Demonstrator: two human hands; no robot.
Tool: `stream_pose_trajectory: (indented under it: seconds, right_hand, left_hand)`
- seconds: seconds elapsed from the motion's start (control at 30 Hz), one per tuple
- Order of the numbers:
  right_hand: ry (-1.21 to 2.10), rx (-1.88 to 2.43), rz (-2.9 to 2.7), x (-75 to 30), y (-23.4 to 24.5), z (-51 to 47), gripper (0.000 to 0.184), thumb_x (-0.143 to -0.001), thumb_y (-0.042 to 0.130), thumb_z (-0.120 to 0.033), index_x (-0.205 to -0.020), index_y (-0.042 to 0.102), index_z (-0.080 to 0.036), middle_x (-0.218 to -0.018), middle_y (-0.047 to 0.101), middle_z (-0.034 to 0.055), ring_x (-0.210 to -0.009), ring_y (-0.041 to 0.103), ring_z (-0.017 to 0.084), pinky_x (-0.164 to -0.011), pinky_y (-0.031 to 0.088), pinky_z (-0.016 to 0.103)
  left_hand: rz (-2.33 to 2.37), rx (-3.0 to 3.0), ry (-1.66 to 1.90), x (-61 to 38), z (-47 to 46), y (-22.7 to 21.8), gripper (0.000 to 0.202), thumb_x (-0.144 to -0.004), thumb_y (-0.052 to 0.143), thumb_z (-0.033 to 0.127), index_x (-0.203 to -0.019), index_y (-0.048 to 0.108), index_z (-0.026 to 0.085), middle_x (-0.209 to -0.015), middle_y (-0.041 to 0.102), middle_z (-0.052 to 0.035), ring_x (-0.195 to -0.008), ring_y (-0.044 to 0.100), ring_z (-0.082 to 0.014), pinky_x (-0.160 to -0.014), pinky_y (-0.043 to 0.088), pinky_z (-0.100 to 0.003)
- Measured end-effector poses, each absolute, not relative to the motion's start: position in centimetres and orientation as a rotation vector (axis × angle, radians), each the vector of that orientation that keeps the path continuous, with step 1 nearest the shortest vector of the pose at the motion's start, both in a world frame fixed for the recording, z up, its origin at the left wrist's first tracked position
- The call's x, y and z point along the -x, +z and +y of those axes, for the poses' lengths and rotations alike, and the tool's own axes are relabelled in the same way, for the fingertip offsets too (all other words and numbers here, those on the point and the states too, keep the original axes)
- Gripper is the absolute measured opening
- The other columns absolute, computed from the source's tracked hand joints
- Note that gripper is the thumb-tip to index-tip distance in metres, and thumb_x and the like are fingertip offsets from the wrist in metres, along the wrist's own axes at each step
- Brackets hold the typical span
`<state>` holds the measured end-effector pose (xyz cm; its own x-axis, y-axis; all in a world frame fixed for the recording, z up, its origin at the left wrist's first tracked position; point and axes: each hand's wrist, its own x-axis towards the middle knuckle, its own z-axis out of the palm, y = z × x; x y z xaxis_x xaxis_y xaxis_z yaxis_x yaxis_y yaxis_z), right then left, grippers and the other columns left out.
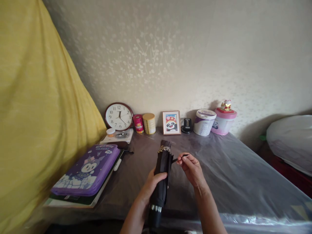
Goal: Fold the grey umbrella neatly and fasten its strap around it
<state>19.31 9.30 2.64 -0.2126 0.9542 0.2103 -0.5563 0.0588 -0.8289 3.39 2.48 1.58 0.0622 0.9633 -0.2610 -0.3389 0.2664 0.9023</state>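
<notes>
A folded black umbrella (pixel 162 165) is held above the near part of the table, its handle pointing down toward me. A patterned band shows near its far end and a silvery ring near the handle. My left hand (pixel 154 183) is closed around the middle of the umbrella, thumb across the top. Just right of it, my right hand (pixel 191 167) pinches the end of a thin black strap (pixel 175 159) that runs out from the umbrella's side. The strap is pulled away from the rolled fabric.
A purple cartoon case (pixel 87 170) lies on books at the left. Along the wall stand a round clock (pixel 119 116), a pink can (pixel 138 124), a yellow-lidded can (pixel 149 124), a framed panda picture (pixel 171 123), a black device (pixel 187 125) and two tubs (pixel 204 123). A yellow curtain (pixel 48 107) hangs left.
</notes>
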Motion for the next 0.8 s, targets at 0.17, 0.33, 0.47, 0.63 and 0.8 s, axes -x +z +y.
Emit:
stream_pose_trajectory:
  seconds: [0.17, 0.33, 0.47, 0.63, 0.8]
  right_hand:
    - [1.499, 0.595, -1.303, -18.3, 2.7, 8.8, 0.015, -0.076, 0.067, -0.032, -0.084, 0.070, -0.020, -0.078, 0.064, 0.0024, -0.070, 0.055, 0.013, -0.072, 0.043, 0.027]
    - [1.487, 0.625, -1.352, -17.6, 2.6, 8.6, 0.019, -0.078, 0.064, -0.036, -0.086, 0.070, -0.019, -0.079, 0.064, 0.0028, -0.071, 0.054, 0.013, -0.074, 0.042, 0.026]
    - [1.508, 0.573, -1.257, -17.7, 2.6, 8.6, 0.019, -0.079, 0.064, -0.037, -0.081, 0.068, -0.019, -0.080, 0.061, 0.0032, -0.071, 0.053, 0.013, -0.072, 0.042, 0.025]
    - [1.550, 0.487, -1.158, -17.9, 3.0, 8.6, 0.024, -0.079, 0.062, -0.042, -0.074, 0.064, -0.019, -0.076, 0.057, 0.0030, -0.067, 0.049, 0.013, -0.067, 0.043, 0.025]
    - [1.551, 0.460, -1.101, -17.9, 3.1, 8.5, 0.023, -0.077, 0.064, -0.042, -0.073, 0.063, -0.020, -0.075, 0.054, 0.0018, -0.063, 0.046, 0.012, -0.067, 0.043, 0.026]
  left_hand:
    - [1.163, -0.976, 1.262, -3.9, 2.4, 1.7, 0.033, -0.065, 0.070, 0.021, -0.098, 0.064, 0.018, -0.082, 0.067, -0.0013, -0.071, 0.061, -0.0151, -0.063, 0.044, -0.021]
    - [1.103, -0.839, 1.068, -3.9, 2.0, 1.2, 0.053, -0.073, 0.062, 0.050, -0.115, 0.055, 0.018, -0.060, 0.062, 0.0006, -0.045, 0.057, -0.0155, -0.047, 0.044, -0.025]
    - [0.995, -0.517, 0.928, -3.8, 1.9, 1.5, 0.066, -0.077, 0.043, 0.066, -0.099, 0.061, 0.007, -0.062, 0.066, -0.0107, -0.049, 0.062, -0.0196, -0.048, 0.048, -0.028]
    - [0.854, -0.456, 1.049, -4.2, 2.3, 1.8, 0.048, -0.078, 0.056, 0.052, -0.107, 0.058, 0.014, -0.079, 0.070, -0.0102, -0.071, 0.068, -0.0235, -0.057, 0.054, -0.032]
    - [0.844, -0.371, 1.113, -4.3, 2.8, 1.0, 0.041, -0.077, 0.061, 0.046, -0.104, 0.059, 0.014, -0.071, 0.068, -0.0058, -0.064, 0.067, -0.0201, -0.058, 0.054, -0.031]
